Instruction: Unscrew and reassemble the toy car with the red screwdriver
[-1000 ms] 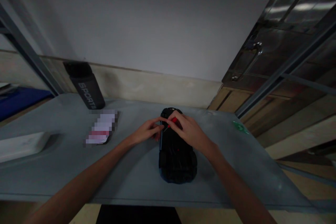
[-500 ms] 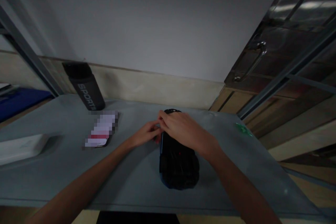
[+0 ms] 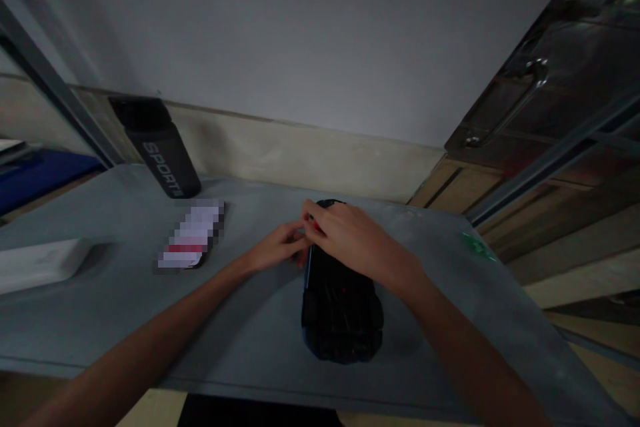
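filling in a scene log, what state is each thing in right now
toy car: lying on the grey table, underside seemingly up, far end covered by the right hand
left hand: fingertips pinched together at the car's side edge
right hand: draped over the car, small red piece in its grip
sports bottle: standing, cap on
white box: lying flat
green scrap: flat on the table

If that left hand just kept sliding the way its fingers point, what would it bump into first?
Most likely the black toy car. The left hand points rightward, its fingertips at the car's left side, close beside the right hand. The dim light leaves actual contact unclear.
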A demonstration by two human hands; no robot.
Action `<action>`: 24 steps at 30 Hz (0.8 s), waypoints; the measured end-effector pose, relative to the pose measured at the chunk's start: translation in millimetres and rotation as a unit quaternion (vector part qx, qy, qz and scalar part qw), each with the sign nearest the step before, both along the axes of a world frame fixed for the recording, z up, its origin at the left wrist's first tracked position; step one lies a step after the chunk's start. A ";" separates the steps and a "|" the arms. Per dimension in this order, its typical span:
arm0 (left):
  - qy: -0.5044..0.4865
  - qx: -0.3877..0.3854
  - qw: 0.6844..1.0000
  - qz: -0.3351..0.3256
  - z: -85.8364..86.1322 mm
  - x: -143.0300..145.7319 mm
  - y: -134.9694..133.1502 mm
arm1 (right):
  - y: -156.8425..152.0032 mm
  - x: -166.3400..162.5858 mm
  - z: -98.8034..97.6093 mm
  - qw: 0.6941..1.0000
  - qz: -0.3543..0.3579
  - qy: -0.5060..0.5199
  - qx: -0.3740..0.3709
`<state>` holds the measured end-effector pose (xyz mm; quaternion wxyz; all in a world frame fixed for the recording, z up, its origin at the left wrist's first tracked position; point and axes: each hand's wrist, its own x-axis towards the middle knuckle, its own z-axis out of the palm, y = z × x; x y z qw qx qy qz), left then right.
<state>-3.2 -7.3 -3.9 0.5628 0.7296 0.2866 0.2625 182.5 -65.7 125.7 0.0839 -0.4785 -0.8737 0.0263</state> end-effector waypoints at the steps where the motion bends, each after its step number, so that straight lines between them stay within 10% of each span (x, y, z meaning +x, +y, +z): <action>1: 0.000 0.001 1.000 -0.002 -1.6 -0.7 0.8 | 0.6 2.3 -0.1 1.000 0.006 0.010 -0.008; 24: 0.009 -0.010 1.000 0.004 7.4 0.4 -4.9 | 0.1 6.3 0.3 0.998 0.046 0.034 -0.020</action>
